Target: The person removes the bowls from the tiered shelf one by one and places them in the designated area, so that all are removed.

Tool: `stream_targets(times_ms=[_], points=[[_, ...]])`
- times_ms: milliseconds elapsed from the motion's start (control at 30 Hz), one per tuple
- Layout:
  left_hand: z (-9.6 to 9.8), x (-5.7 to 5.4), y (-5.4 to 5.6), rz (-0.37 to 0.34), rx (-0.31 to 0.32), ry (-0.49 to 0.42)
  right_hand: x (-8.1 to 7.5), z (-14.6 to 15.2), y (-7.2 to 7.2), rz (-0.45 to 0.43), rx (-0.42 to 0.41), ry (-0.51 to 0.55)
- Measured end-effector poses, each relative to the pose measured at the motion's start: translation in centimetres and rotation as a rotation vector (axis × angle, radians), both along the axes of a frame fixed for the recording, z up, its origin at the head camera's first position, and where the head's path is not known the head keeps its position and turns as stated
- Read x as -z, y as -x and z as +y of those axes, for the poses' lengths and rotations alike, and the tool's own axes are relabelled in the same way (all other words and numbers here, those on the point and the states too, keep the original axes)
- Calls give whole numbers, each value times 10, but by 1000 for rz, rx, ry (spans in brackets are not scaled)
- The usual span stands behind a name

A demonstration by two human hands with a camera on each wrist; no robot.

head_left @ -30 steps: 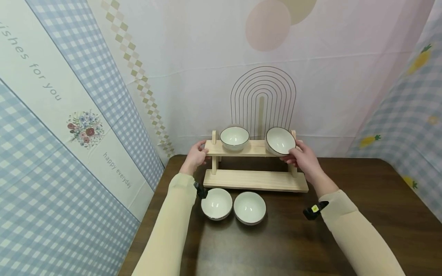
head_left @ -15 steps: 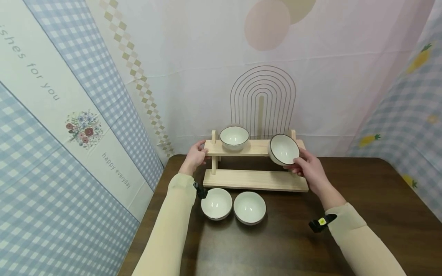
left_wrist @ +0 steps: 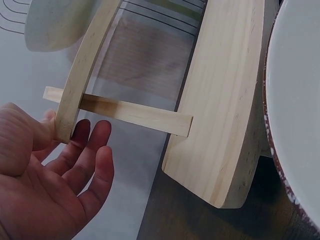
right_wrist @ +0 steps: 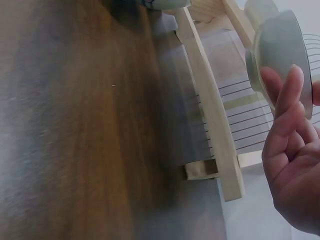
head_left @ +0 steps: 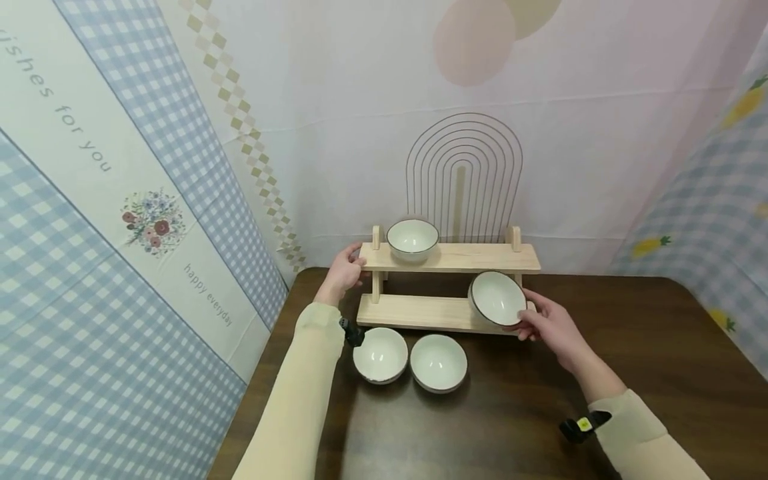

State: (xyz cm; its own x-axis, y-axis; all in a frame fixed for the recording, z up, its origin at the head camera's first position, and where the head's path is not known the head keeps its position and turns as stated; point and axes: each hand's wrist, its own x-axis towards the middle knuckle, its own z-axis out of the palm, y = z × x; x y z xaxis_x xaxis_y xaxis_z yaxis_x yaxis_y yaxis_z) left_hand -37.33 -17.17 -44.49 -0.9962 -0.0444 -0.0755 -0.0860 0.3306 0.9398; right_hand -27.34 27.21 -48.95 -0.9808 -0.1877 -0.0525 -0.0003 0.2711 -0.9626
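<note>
My right hand (head_left: 555,328) grips a white bowl with a dark rim (head_left: 498,299) by its right side, thumb at the rim and fingers underneath. The bowl is tilted, in front of the right part of the two-tier wooden rack (head_left: 414,311). In the right wrist view the fingers lie against the outside of the bowl (right_wrist: 280,47). My left hand (head_left: 345,272) holds the left end of the rack's upper shelf; the left wrist view shows that hand (left_wrist: 55,175) pinching the shelf end, other fingers below it. Another white bowl (head_left: 413,241) sits on the upper shelf's left part.
Two more white bowls, a left one (head_left: 381,357) and a right one (head_left: 439,364), stand side by side on the dark wooden table (head_left: 456,440) before the rack. A patterned cloth (head_left: 336,153) hangs behind the table.
My right hand has brought its bowl off the right part of the upper shelf, down and toward me. My left hand stays at the rack's left end. The view has shifted slightly.
</note>
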Motion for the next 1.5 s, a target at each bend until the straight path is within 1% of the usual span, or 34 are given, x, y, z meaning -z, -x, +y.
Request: stream_targets(times_ms=[167,300,433,600,767,1067,1167,1267,1500], points=[[-2,2,0,-1,15,17,10,5,-16,-19,-60,-7],[-3,2,-1,-7,23,9,16,8,-27,-38,-117,-19],[-5,1,-2,-10,28,4,21,12,-35,-52,-192,-35],[-5,1,-2,-3,33,1,27,18,-41,-68,-259,-59],[-6,1,-3,-5,36,-8,33,24,-44,-84,-305,-59],[-7,2,-3,5,34,-2,41,32,-46,-126,-377,-57],[-6,2,-2,0,32,-4,42,34,-44,-134,-399,-52],[-5,2,-1,-10,30,-24,42,36,-41,-137,-416,-51],[-4,3,1,-15,21,-23,41,39,-35,-148,-432,-53]])
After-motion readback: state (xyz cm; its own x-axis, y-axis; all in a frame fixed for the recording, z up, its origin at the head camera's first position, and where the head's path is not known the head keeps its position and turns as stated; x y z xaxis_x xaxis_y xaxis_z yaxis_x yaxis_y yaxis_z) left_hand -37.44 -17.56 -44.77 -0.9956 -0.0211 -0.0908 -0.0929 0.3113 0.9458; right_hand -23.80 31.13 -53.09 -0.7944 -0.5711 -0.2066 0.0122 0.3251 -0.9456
